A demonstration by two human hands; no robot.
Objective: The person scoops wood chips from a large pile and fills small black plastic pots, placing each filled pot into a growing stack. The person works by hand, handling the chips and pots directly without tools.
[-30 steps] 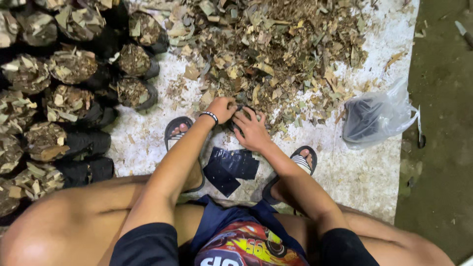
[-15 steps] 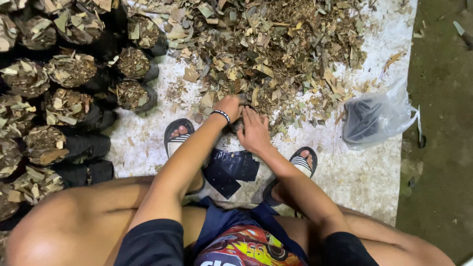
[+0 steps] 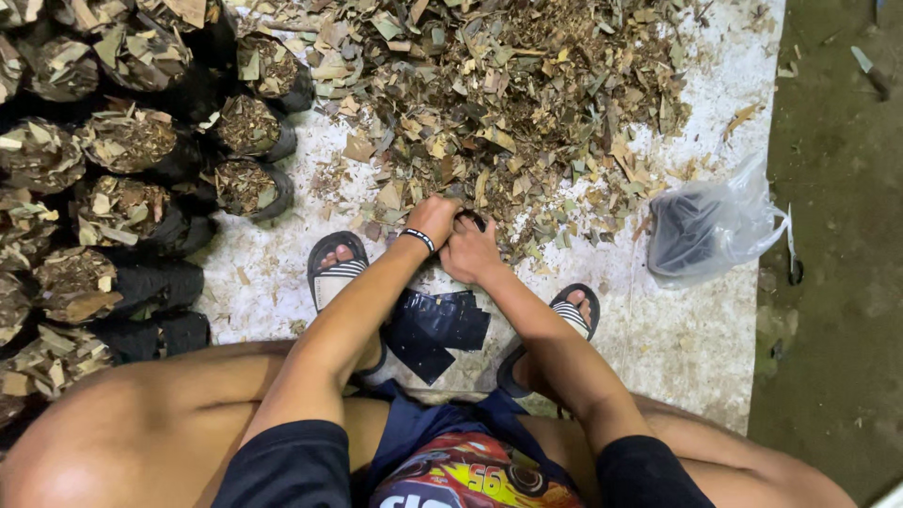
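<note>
down low, both hands at the edge of the leaf pile

my left hand (image 3: 435, 218) and right hand (image 3: 470, 250) sit side by side, touching, at the near edge of the heap of dry chopped leaves (image 3: 508, 94). both are curled shut around a small black bag (image 3: 473, 221) — only a sliver of its dark rim shows between my knuckles, so i cannot tell how full it is. a black wristband (image 3: 418, 239) circles my left wrist. just below the hands, between my sandalled feet, lies a loose stack of flat black bags (image 3: 437, 329) on the white sheet (image 3: 696, 339). to my left stand rows of filled black bags (image 3: 141, 198), topped with leaf bits. off to the right — well apart — rests a clear plastic bag (image 3: 715, 226) with dark things inside.
</note>
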